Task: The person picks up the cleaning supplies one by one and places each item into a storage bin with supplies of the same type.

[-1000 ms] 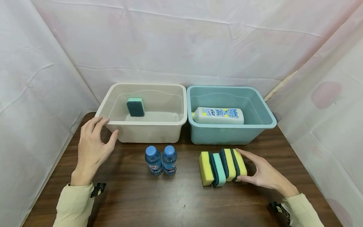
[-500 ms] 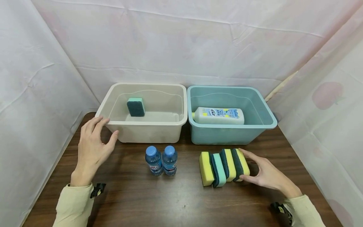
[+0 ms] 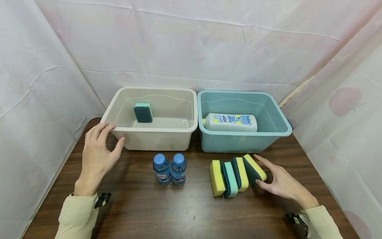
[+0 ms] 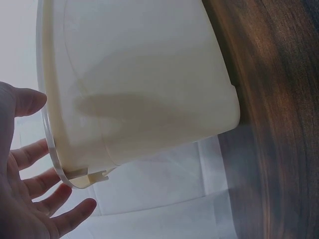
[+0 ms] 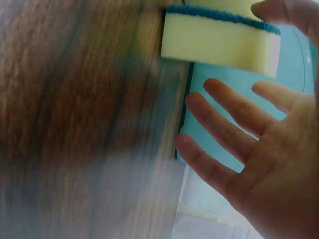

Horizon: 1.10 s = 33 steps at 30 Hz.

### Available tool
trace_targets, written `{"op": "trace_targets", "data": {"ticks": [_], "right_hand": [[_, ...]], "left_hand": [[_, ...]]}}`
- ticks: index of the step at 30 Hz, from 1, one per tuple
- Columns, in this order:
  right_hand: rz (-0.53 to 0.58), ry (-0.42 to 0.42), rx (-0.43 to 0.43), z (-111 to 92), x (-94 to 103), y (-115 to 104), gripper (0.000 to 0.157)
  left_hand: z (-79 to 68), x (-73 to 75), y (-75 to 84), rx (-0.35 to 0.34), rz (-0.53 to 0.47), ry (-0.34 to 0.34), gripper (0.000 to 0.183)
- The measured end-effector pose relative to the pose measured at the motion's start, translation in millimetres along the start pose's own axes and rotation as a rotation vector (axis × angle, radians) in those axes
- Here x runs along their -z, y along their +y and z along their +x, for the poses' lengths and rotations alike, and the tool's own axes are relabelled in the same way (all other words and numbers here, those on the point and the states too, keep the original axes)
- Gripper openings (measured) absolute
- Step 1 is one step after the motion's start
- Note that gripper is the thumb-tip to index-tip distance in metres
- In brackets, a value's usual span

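Observation:
In the head view my left hand is at the front left corner of a beige bin, its fingertips at the rim and its thumb spread apart. The left wrist view shows loose fingers along that rim. My right hand pinches the rightmost yellow sponge between thumb and index finger, its dark green scouring side turned forward. That sponge stands skewed at the end of a row with a yellow sponge, a mint sponge and another yellow sponge. In the right wrist view, the other fingers are extended.
A blue bin beside the beige one holds a white detergent bottle lying down. A mint and dark green sponge stands in the beige bin. Two small blue-capped water bottles stand on the wooden table.
My right hand has shifted slightly right, and the end sponge has swung away from the row, its near end turning rightward. The left hand stays in place.

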State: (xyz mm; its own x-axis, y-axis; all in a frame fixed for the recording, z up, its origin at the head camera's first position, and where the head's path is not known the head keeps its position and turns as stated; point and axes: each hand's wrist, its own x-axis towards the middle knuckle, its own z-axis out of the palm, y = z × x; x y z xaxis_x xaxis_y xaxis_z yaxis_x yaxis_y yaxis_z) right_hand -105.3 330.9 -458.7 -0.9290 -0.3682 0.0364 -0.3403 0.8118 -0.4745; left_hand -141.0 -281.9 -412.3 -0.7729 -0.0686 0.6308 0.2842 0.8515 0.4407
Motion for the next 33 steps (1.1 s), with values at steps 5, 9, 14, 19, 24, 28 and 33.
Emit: {"op": "trace_targets", "data": {"ticks": [5,9,14,19,24,28,33], "right_hand": [[0.067,0.006,-0.067,1,-1.6,0,0.076],[0.081,0.056,-0.052,2,-4.1,1,0.065],[0.036,0.124,0.004,3,-5.5,3,0.057],[0.005,0.181,0.036,4,-4.7,5,0.05],[0.007,0.221,0.042,3,-0.6,4,0.048],[0.013,0.255,0.042,1,4.2,4,0.049],[0.015,0.3,0.055,-1,11.0,2,0.051]], "left_hand": [[0.0,-0.1,-0.1,-0.001,0.0,0.001,0.054],[0.3,-0.8,-0.2,-0.003,0.0,0.001,0.054],[-0.2,-1.3,-0.1,-0.006,0.001,0.004,0.054],[-0.7,-1.0,-0.4,-0.005,0.0,0.009,0.054],[-1.0,-0.8,-0.5,-0.004,0.0,0.008,0.054],[-0.4,-0.3,-0.1,-0.007,-0.002,0.009,0.054],[0.3,0.5,0.8,-0.008,-0.005,0.005,0.054]]}}
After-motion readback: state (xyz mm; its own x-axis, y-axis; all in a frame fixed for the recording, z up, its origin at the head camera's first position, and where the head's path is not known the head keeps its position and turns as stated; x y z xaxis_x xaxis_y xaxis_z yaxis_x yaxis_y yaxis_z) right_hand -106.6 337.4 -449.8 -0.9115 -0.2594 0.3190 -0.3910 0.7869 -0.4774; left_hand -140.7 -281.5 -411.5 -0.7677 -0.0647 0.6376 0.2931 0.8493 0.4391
